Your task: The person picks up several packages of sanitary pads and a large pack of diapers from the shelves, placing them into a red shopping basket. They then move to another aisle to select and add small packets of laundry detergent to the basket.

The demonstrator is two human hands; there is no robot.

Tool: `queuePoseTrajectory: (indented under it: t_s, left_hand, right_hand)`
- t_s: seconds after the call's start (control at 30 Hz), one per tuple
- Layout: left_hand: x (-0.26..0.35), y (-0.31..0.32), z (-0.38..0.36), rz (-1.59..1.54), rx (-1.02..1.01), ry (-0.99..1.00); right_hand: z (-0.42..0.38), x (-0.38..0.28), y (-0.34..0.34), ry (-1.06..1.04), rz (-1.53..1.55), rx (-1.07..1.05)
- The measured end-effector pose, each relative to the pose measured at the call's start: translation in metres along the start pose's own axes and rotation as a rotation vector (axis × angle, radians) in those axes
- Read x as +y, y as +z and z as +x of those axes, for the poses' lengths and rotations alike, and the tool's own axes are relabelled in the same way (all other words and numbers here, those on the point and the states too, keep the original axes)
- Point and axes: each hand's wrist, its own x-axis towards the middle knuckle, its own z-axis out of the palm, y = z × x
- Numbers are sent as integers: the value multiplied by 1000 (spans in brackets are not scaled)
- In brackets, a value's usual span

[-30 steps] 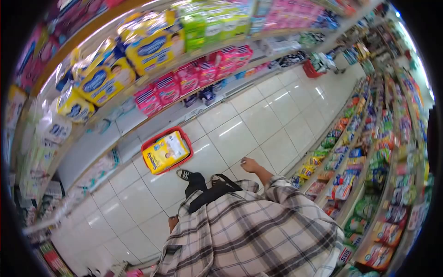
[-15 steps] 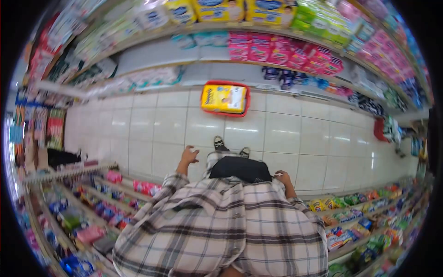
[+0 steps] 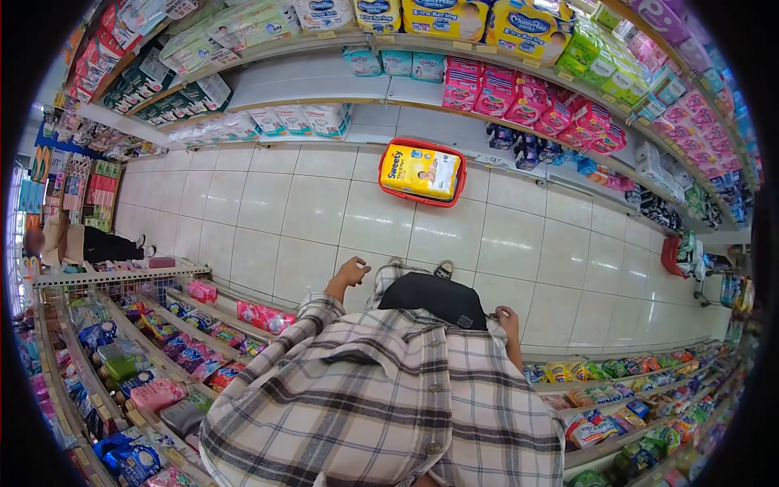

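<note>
A red basket (image 3: 422,172) is seen on the tiled floor (image 3: 308,211), and everything else is placed from it. Inside it a yellow diaper pack (image 3: 420,171) lies flat, filling most of the space. Just behind the basket stands a shelf (image 3: 324,85) stocked with pink packs (image 3: 527,101) and more yellow packs (image 3: 454,16) on the tier above.

Well in front of the basket, the left hand (image 3: 350,273) is held out over the floor with its fingers spread loosely; nothing is gripped by it. The right hand (image 3: 508,315) is lowered beside the dark trousers (image 3: 434,297), further from the basket and off to its right; it appears empty, though its fingers are too small for this to be told with certainty. The two hands are kept well apart, with the trousers between them. Both arms are covered by the sleeves of a plaid shirt (image 3: 389,398).

A shoe (image 3: 443,269) is visible between the basket and the trousers. Far to the left of the basket, another person (image 3: 89,243) is crouched by a low rack (image 3: 122,280).
</note>
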Motion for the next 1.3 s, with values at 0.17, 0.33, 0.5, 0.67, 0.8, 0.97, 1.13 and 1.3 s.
queuePoseTrajectory:
  t_s: [0.17,0.33,0.5,0.67,0.8,0.97,1.13,1.3]
  left_hand:
    - [-1,-14,16,44,-27,27]
    - [0,-20,34,80,-26,127]
    - [-10,-29,43,72,-34,192]
    - [-17,-37,46,113,-89,84]
    - [-22,-34,54,78,-119,59]
    - [-55,-13,140,-157,-51,6]
    - [-13,-6,261,-456,93,-181]
    - [41,-18,449,-314,481,-42]
  right_hand:
    - [-13,-28,25,-92,101,39]
    - [-24,17,34,-98,-94,38]
    - [-52,75,37,-13,-183,30]
    - [-63,72,59,50,-197,49]
    - [-14,76,96,145,-351,4]
    - [131,38,162,-83,-294,-82]
    - [358,11,227,39,-691,-131]
    - [539,-51,278,-63,-395,304]
